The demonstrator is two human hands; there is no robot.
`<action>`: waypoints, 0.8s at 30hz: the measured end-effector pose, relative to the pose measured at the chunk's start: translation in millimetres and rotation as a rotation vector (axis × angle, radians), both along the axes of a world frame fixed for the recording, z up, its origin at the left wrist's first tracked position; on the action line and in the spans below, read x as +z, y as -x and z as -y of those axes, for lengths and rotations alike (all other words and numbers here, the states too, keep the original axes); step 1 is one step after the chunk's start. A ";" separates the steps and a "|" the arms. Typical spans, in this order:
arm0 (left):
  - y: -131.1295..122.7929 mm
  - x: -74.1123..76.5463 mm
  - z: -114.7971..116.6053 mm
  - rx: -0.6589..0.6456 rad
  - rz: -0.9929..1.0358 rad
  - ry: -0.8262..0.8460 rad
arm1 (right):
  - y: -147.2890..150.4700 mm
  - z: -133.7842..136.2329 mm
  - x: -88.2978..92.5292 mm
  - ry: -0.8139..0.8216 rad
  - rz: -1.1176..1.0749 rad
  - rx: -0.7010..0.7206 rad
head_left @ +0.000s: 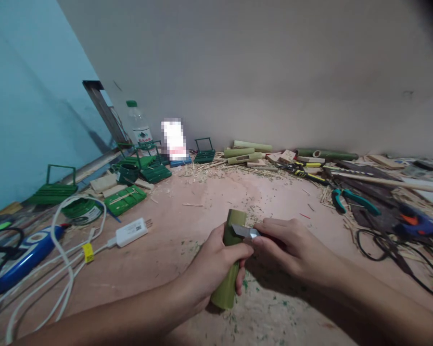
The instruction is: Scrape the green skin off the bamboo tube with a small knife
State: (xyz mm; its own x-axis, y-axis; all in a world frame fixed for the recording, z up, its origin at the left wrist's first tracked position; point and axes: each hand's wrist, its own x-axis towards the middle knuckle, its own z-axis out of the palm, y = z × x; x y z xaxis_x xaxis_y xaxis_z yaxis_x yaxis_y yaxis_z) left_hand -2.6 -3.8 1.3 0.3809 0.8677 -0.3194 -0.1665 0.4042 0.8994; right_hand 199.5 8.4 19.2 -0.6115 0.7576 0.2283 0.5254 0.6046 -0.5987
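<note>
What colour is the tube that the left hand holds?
Olive green; the bamboo tube shows best in the head view.

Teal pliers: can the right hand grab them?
Probably, but not freely: the right hand is busy holding a knife against the bamboo tube. The teal pliers lie uncovered on the table nearby, nothing between.

One head-worn camera looks forward and down over the workbench (pixel 166 269). The forearms enter from the bottom edge, and the left hand (pixel 216 264) and right hand (pixel 292 245) meet just below frame centre, close to the lens. The grey wall (pixel 260 72) fills the upper half, with a blue wall (pixel 25 96) at upper left.
</note>
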 end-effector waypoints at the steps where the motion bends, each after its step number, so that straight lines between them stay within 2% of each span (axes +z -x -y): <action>1: 0.2 -0.8 0.3 0.002 -0.004 0.000 | 0.8 0.1 -0.8 0.001 -0.005 -0.004; 5: -0.2 -1.8 2.6 -0.011 -0.020 0.025 | 0.4 -4.6 -2.1 -0.032 -0.022 -0.073; 9: -1.2 1.0 6.2 -0.080 -0.011 0.038 | -8.3 -19.6 -2.1 -0.055 -0.011 -0.297; 12: -0.3 2.3 6.3 -0.090 0.032 0.031 | -15.3 -28.8 -1.2 -0.063 -0.038 -0.385; 16: 0.9 1.3 2.2 -0.045 0.097 0.019 | -16.8 -28.5 0.8 -0.081 -0.063 -0.385; 24: 1.4 3.3 -1.1 0.002 0.160 -0.097 | -11.2 -11.4 0.4 -0.184 -0.146 -0.277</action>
